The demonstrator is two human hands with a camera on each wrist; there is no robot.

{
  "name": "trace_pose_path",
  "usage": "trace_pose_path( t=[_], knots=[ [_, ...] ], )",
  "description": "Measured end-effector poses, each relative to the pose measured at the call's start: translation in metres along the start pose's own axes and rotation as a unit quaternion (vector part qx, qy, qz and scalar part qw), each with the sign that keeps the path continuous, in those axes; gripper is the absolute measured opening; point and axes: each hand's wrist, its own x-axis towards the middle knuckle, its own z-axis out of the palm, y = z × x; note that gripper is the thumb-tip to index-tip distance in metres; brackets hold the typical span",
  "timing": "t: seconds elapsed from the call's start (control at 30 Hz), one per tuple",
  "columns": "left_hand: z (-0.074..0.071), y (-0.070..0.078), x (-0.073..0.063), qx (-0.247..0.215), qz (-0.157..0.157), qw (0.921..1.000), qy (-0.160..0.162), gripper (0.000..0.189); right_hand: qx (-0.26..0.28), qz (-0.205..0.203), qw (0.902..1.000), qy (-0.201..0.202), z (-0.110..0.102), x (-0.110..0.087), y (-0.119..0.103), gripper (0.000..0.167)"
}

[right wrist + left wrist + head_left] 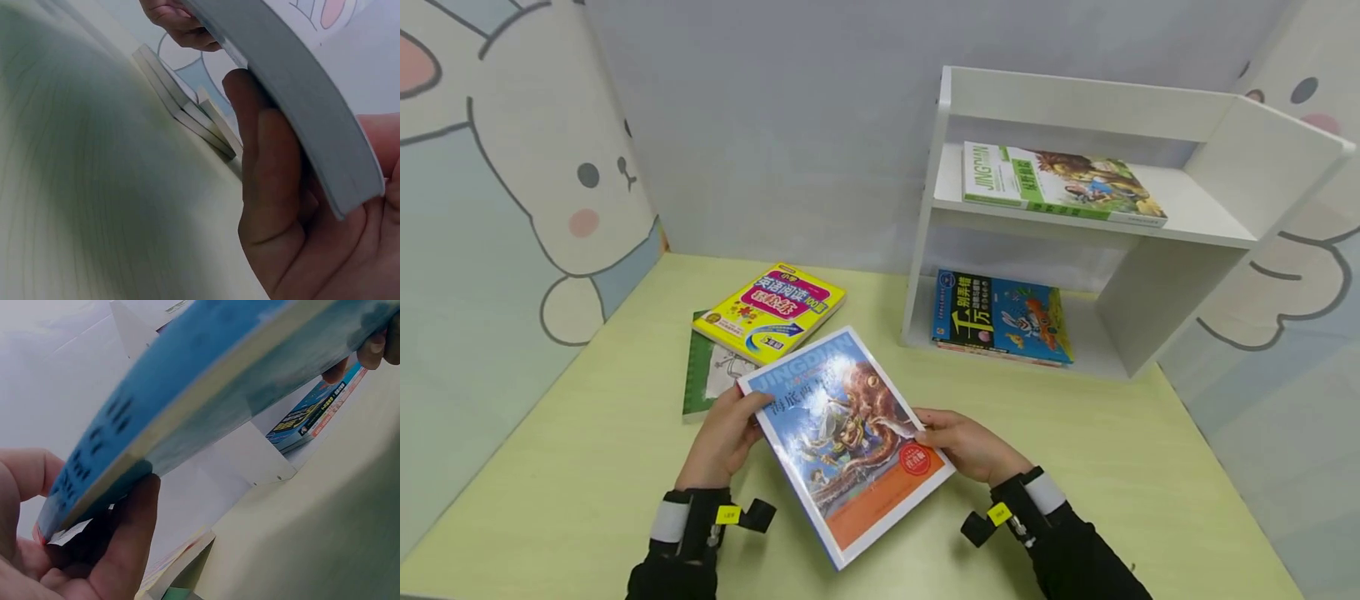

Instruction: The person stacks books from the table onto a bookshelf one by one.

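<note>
Both hands hold a book (854, 442) with an octopus on its blue and orange cover, tilted above the table. The left hand (727, 435) grips its upper left edge, thumb on the cover and fingers underneath, as the left wrist view also shows beside the blue spine (156, 412). The right hand (972, 443) pinches the right edge, with the thumb on the cover; in the right wrist view its fingers (265, 162) support the underside by the page block (306, 106). Just behind the left hand lie a yellow book (772, 312) and, under it, a green spiral-bound book (700, 375).
A white two-tier shelf (1180, 300) stands at the back right. Its upper tier bears a green and white book (1060, 183); blue-covered books (1000, 317) lie stacked on the lower one. Walls with cartoon rabbits (565, 167) enclose the pale yellow table (587, 467).
</note>
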Motion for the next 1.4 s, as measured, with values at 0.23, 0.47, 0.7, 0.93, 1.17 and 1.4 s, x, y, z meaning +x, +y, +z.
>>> trace_pose_path(
  t=[0.23,0.47,0.7,0.93,1.17,1.4],
  knots=[
    [-0.002,0.002,0.001,0.003,-0.002,1.0000,-0.003,0.047,-0.009,0.001,0.9999,0.011,-0.008,-0.007,-0.002,0.057],
    [-0.003,-0.002,0.005,0.029,-0.022,0.9993,-0.013,0.046,-0.015,0.010,0.9996,0.020,-0.015,-0.014,-0.005,0.055],
    [-0.001,-0.003,0.008,0.062,-0.032,0.9953,-0.067,0.046,-0.012,-0.006,0.9999,-0.003,-0.018,-0.019,-0.010,0.055],
    [0.003,-0.002,0.006,0.097,-0.018,0.9922,-0.076,0.047,0.000,-0.007,0.9999,-0.010,-0.021,-0.023,-0.009,0.057],
    [0.011,-0.002,0.003,0.094,0.004,0.9946,-0.044,0.043,-0.002,-0.002,0.9984,0.057,-0.025,-0.023,-0.006,0.057],
    [0.018,0.002,0.000,0.078,0.034,0.9960,-0.028,0.043,0.032,-0.012,0.9931,0.112,-0.028,-0.024,-0.008,0.038]
  ],
)
